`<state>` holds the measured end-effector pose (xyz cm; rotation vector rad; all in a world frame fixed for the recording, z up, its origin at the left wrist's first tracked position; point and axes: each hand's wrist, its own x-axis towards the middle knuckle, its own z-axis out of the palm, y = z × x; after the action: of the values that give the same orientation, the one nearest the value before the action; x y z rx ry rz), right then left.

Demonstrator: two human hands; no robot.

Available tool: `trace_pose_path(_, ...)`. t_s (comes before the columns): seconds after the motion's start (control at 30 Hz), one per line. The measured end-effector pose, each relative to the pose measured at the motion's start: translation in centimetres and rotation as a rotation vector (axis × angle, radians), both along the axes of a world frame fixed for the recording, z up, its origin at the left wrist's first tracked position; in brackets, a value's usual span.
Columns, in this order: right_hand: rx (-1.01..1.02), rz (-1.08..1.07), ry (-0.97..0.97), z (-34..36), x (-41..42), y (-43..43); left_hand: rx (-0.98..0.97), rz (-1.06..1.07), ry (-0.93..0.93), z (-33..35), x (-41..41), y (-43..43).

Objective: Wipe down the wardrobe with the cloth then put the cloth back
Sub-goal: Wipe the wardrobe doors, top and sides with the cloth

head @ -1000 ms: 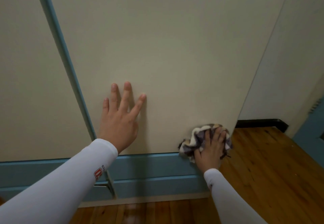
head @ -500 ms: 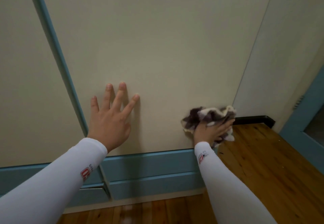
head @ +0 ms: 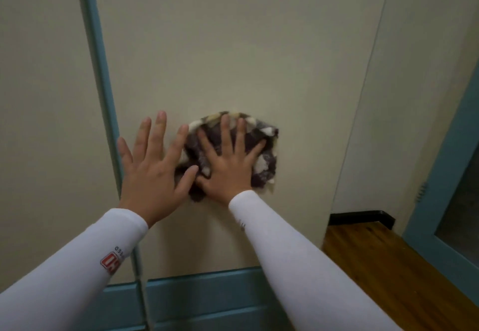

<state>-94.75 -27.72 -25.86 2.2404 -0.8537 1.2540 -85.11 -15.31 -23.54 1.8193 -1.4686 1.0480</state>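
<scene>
Our right hand (head: 228,167), fingers spread, presses the fluffy purple-and-cream cloth (head: 264,164) on the tall cream wardrobe door (head: 233,45). Our left hand (head: 153,175), spread too, leans beside. Nothing pinches the cloth, so it could slip down.

Right hand (head: 229,172) presses cloth (head: 265,168) against wardrobe (head: 233,45), left hand (head: 153,175) beside.

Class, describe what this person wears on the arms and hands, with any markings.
White long sleeves reach both wrists. The left sleeve bears a red-and-white logo with dark lettering; the right sleeve has a faint dark mark near its cuff. Left hand and right hand are gloveless.
</scene>
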Motion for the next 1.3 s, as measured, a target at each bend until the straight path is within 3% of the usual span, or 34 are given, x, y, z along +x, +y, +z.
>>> trace_pose_path(0.17,-0.060,0.083,0.498,-0.9,5.4,4.3,0.054,0.075,-0.020,0.6,1.9,1.7)
trace_pose_path(0.27,-0.114,0.190,0.627,0.3,6.5,5.3,0.092,0.135,0.025,0.9,3.5,2.7)
trace_pose_path(0.37,-0.305,0.194,0.658,1.9,7.3,4.3,0.116,0.155,0.044,1.2,3.9,3.0)
trace_pose_path(0.5,-0.480,0.109,0.590,7.2,7.0,3.0,0.084,0.126,0.046,2.0,3.5,2.3)
trace_pose_path(0.67,-0.483,0.215,0.222,13.5,1.5,-0.7,0.013,0.090,-0.059,4.1,3.0,0.7)
trace_pose_path(0.87,-0.201,-0.116,-0.122,15.3,-9.2,-7.2,0.013,0.089,-0.048,6.4,2.3,-1.6)
trace_pose_path(1.0,0.020,-0.194,-0.275,13.5,-12.8,-8.7,0.040,0.108,-0.053,6.7,2.7,-2.0)
trace_pose_path(1.23,0.258,-0.261,-0.465,14.4,-9.4,-6.3,-0.022,-0.005,-0.034,8.1,2.9,-0.8)
trace_pose_path(1.3,0.229,-0.236,-0.411,15.4,-6.7,-4.5,-0.083,-0.064,-0.017,8.8,3.2,-0.3)
